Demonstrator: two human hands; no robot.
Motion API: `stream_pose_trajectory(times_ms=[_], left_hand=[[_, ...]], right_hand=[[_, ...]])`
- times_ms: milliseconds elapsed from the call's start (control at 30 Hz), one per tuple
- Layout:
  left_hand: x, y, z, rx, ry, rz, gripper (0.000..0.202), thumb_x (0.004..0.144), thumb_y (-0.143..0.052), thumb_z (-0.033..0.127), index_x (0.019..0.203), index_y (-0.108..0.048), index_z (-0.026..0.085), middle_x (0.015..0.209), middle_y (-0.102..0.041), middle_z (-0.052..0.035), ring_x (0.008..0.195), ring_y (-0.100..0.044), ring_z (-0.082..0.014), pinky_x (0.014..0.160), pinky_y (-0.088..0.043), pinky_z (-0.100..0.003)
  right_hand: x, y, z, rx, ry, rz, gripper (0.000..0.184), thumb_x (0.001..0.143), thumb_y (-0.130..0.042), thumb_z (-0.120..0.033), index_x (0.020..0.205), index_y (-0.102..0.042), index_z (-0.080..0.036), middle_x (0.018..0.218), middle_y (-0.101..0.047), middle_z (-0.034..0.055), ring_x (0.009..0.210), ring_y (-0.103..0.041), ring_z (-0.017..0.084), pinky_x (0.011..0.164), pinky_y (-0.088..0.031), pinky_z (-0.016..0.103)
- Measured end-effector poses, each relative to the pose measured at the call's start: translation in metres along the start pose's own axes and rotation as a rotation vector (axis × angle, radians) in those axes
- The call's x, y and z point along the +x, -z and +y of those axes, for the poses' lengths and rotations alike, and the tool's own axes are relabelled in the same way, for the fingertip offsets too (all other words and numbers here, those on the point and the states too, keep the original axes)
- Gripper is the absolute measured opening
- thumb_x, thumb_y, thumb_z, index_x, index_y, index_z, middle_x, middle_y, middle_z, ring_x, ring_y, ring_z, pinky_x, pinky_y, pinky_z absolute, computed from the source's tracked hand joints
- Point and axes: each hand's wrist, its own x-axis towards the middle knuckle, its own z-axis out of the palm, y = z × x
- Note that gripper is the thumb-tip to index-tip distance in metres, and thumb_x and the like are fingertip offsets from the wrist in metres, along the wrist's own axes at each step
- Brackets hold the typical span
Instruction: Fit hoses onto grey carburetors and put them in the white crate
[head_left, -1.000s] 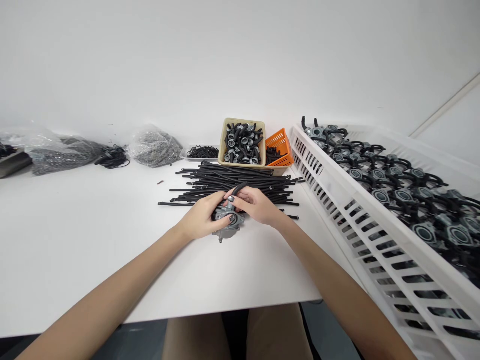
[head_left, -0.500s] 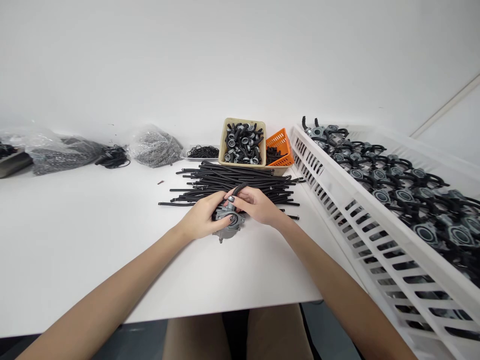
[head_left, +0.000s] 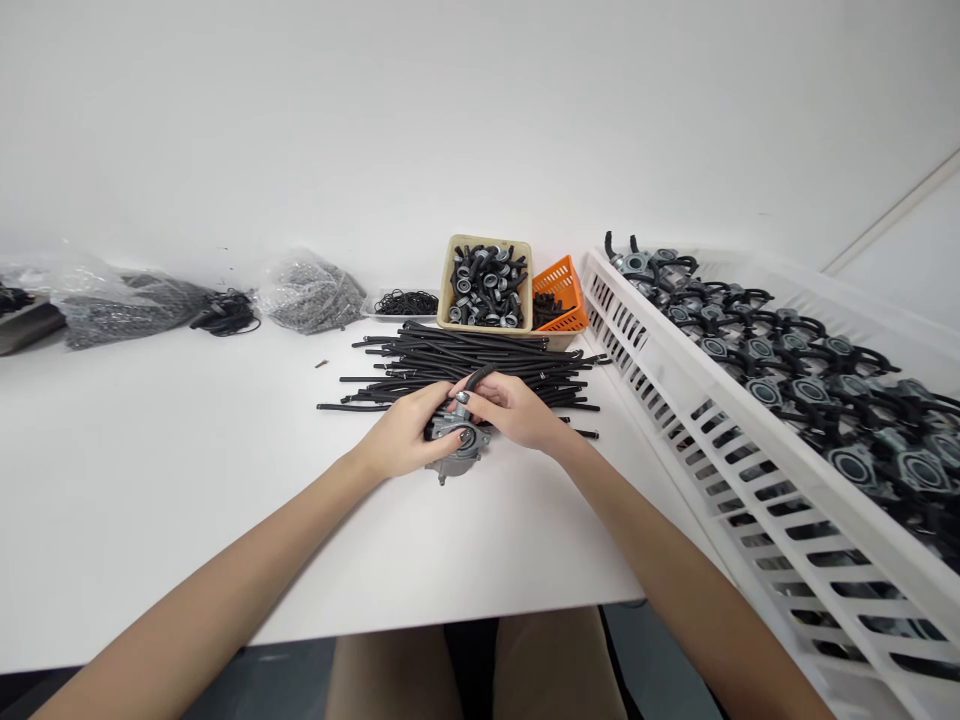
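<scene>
One carburetor is in hand, over the tabletop and at the near edge of the pile of hoses; whether it touches the surface cannot be told. The left hand is closed about its body, thumb across the round port. The right hand has a pinched grip at the foot of a short hose on top of the carburetor.

Progress, as judged: this unit is partway. Its short hose is at the top, but full seating cannot be confirmed behind the fingers. Units in the crate carry black hoses and appear further along. Stock is ample.

Count: carburetor in hand, one; in the crate, more than a dozen, overlap preventing an exact figure. Crate, one. Loose hoses, one pile, too tangled to number. Tub, one, heaped with capped hose pieces, uncounted. Orange basket, one, small black pieces inside. Tray, one, holding thin black rings or loops. Clear bags, two, contents not countable.
</scene>
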Motion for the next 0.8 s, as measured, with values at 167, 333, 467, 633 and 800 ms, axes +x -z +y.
stream_pose_trajectory(times_ms=[167, 333, 467, 633, 800], left_hand=[[-0.0003, -0.0002, -0.0012, 0.001, -0.001, -0.003, 0.022, 0.086, -0.053, 0.039, 0.092, -0.047, 0.019, 0.085, -0.056, -0.0017, 0.077, -0.054, -0.0174, 0.070, -0.042, -0.028], [0.0000, 0.0004, -0.0001, -0.002, 0.008, -0.013, 0.022, 0.086, -0.052, 0.040, 0.092, -0.047, 0.019, 0.086, -0.056, -0.0021, 0.078, -0.054, -0.0176, 0.071, -0.042, -0.028], [0.0003, 0.0002, -0.0012, 0.004, 0.003, -0.013, 0.023, 0.087, -0.052, 0.041, 0.092, -0.047, 0.019, 0.086, -0.056, -0.0020, 0.077, -0.054, -0.0177, 0.071, -0.042, -0.028], [0.0002, -0.0006, -0.0039, 0.012, -0.014, -0.007, 0.024, 0.087, -0.052, 0.041, 0.092, -0.048, 0.019, 0.086, -0.057, -0.0022, 0.077, -0.054, -0.0177, 0.070, -0.043, -0.028], [-0.0001, -0.0009, -0.0043, 0.017, -0.006, -0.008, 0.025, 0.087, -0.052, 0.042, 0.094, -0.048, 0.019, 0.087, -0.057, -0.0025, 0.077, -0.055, -0.0179, 0.070, -0.043, -0.028]], right_hand=[[-0.0005, -0.0002, -0.0014, -0.004, -0.004, 0.002, 0.029, 0.085, -0.065, -0.040, 0.100, -0.065, -0.015, 0.089, -0.072, 0.0057, 0.084, -0.068, 0.016, 0.079, -0.054, 0.030], [-0.0002, -0.0004, -0.0013, -0.015, -0.010, 0.005, 0.026, 0.087, -0.063, -0.037, 0.102, -0.065, -0.015, 0.090, -0.072, 0.0064, 0.085, -0.068, 0.017, 0.081, -0.054, 0.031], [0.0000, -0.0007, -0.0008, -0.022, -0.013, 0.009, 0.023, 0.088, -0.062, -0.034, 0.102, -0.065, -0.016, 0.091, -0.072, 0.0060, 0.086, -0.067, 0.017, 0.081, -0.054, 0.030], [0.0000, -0.0003, -0.0002, -0.029, -0.013, 0.012, 0.023, 0.088, -0.062, -0.034, 0.102, -0.065, -0.016, 0.091, -0.072, 0.0058, 0.087, -0.067, 0.017, 0.080, -0.054, 0.030], [-0.0001, -0.0001, -0.0006, -0.041, -0.015, 0.016, 0.022, 0.088, -0.061, -0.033, 0.101, -0.065, -0.016, 0.091, -0.071, 0.0054, 0.087, -0.067, 0.017, 0.079, -0.054, 0.029]])
